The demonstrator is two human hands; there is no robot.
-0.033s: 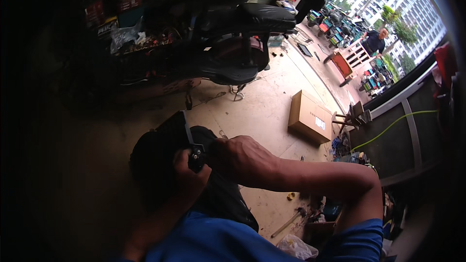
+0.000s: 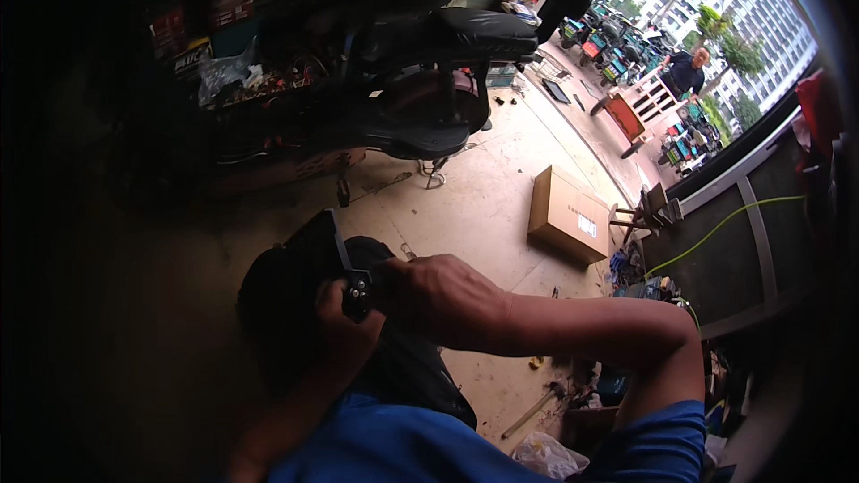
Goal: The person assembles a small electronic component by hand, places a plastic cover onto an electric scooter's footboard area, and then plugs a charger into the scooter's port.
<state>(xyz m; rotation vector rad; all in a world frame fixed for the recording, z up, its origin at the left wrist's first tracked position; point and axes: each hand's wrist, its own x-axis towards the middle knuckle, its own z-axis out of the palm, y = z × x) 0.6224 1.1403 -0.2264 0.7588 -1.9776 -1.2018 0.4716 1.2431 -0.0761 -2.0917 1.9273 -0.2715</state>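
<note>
Over my lap, my left hand is closed round a black bracket-like part that shows two shiny bolt heads. A dark flat panel with a straight pale edge rises from this part; its kind is too dark to tell. My right hand is closed just right of the bracket, its knuckles up and its fingers mostly in shadow. What those fingers grip is hidden. Beneath both hands are my dark-clad legs.
An electric scooter stands ahead on the left. A cardboard box sits on the floor near a small wooden stool. A hammer and a plastic bag lie at lower right. Outside the doorway, a person stands behind a cart.
</note>
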